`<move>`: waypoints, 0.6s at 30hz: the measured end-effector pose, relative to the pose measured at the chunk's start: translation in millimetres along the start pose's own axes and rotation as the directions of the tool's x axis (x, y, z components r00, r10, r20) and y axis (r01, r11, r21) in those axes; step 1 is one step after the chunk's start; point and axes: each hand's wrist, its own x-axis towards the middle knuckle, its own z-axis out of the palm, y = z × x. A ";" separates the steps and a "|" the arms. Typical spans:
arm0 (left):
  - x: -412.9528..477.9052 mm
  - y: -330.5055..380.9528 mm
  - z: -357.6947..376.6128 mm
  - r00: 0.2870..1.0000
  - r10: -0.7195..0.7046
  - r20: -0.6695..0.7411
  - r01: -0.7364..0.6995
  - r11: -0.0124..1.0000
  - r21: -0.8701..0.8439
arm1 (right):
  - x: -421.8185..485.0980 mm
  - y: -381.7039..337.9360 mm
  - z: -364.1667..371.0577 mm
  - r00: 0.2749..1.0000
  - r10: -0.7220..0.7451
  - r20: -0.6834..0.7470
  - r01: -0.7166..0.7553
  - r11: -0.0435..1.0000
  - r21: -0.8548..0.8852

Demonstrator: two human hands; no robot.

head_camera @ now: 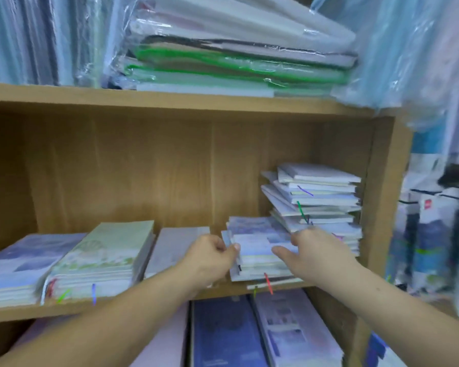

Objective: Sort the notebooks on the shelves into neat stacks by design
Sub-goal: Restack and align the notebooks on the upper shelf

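Both hands on the purple-blue notebook stack (255,251), mid shelf.

I see my left hand (212,256) curled at the stack's left edge, thumb and fingers pinching the upper notebooks there. My right hand (312,254) lies on the stack's right side with the thumb spread across the top cover. I cannot tell whether its fingers actually grip. The stack sits between the two hands, on the wooden shelf (143,307), its layers slightly askew. Just behind the right hand a leaning pale stack (318,197) tilts towards the shelf wall. Just left of the left hand lies a grey-white stack (175,245), then further left a green stack (109,254) and a blue stack (24,260). Above both hands sit plastic-wrapped folders (236,62).
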 end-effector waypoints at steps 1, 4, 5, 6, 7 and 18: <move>3.9 1.3 5.7 0.999 -0.037 0.004 0.037 0.999 -0.007 | 1.0 8.3 7.3 0.999 0.038 0.017 -0.038 0.999 0.015; 12.8 7.7 17.3 0.992 -0.126 0.008 0.127 0.992 -0.015 | 3.3 25.6 26.7 0.991 0.096 0.097 -0.110 0.982 0.155; 15.9 8.2 19.5 0.990 -0.138 0.007 0.138 0.990 0.011 | 3.7 27.9 32.2 0.987 0.105 0.118 -0.129 0.965 0.226; 17.9 8.9 20.5 0.988 -0.152 0.007 0.151 0.988 0.039 | 3.9 28.5 37.2 0.986 0.110 0.123 -0.142 0.946 0.291; 18.8 10.8 21.5 0.987 -0.161 0.010 0.160 0.986 0.055 | 4.7 28.1 41.2 0.987 0.113 0.112 -0.145 0.930 0.339; 18.8 47.3 34.1 0.935 -0.310 0.170 0.354 0.814 -0.460 | 2.0 29.7 41.2 0.957 0.265 0.116 -0.277 0.729 0.625</move>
